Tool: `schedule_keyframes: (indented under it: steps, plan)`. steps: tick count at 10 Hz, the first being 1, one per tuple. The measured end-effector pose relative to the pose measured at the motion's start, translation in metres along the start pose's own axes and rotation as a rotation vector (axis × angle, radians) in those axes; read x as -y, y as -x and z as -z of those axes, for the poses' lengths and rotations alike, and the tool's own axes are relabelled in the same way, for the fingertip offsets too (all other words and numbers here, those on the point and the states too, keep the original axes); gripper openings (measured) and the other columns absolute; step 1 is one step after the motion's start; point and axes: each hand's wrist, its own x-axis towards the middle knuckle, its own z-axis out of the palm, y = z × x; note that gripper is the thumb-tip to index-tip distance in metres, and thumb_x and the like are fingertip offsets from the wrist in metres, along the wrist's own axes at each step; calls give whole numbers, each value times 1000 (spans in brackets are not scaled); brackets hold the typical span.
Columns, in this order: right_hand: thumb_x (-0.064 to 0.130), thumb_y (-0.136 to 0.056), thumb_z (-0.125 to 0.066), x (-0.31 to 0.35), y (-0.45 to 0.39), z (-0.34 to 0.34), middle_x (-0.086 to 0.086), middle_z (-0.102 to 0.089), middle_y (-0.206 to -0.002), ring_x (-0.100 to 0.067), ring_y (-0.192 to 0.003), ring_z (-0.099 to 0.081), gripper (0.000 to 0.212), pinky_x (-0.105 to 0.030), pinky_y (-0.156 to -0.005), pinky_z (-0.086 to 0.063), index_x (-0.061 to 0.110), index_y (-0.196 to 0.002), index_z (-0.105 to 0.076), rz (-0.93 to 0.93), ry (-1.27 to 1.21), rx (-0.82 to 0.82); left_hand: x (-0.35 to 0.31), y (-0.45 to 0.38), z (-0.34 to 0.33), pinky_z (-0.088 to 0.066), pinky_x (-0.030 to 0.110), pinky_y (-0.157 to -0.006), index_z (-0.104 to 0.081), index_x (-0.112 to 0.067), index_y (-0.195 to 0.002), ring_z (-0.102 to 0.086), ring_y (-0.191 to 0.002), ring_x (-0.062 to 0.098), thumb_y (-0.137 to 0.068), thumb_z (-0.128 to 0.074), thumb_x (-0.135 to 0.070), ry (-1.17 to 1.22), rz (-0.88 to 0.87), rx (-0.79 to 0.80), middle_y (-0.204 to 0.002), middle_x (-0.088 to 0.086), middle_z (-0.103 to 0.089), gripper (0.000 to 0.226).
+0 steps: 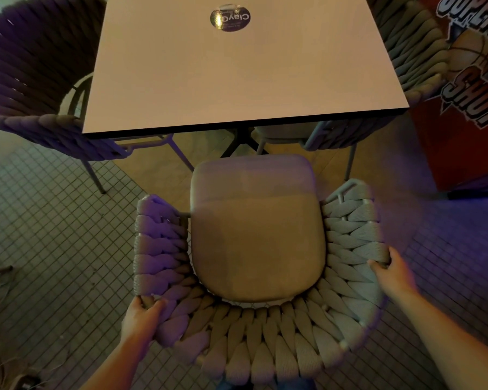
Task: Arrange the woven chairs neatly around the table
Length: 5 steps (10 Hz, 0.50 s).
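A woven chair (254,342) with a beige seat cushion stands right below me, facing the square table (237,80). My left hand (143,316) grips the chair's woven rim at its left rear. My right hand (392,273) grips the rim on the right side. The cushion's front edge sits just short of the table's near edge. A second woven chair (31,80) stands at the table's left side. A third woven chair (414,49) is tucked in at the right side, partly hidden by the tabletop.
A round dark sticker (230,17) lies on the tabletop. A red panel with basketball lettering (468,94) stands close on the right. The floor is small square tiles (54,235). The table's dark pedestal base (241,142) shows under the near edge.
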Motion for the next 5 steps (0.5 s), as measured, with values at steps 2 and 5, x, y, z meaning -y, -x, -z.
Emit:
schedule_keyframes:
  steps: [2, 5]
  plan:
    - [23, -91, -61, -2, 14, -3, -17, -54, -138, -37, -127, -50, 61, -45, -99, -39, 11, -145, -36, -7, -43, -52, -12, -16, 13, -54, 46, -82, -52, -13, -124, -64, -96, 34, -76, -69, -51, -153, -72, -97, -109, 14, -68, 63]
    - [34, -93, -56, -20, 65, 12, -18, -44, -149, -34, -136, -43, 64, -42, -107, -36, 11, -149, -34, 76, 70, -126, -102, 30, -38, -35, 45, -108, -55, -14, -134, -53, -125, 31, -88, -60, -42, -790, -879, -29, -133, 9, -60, 54]
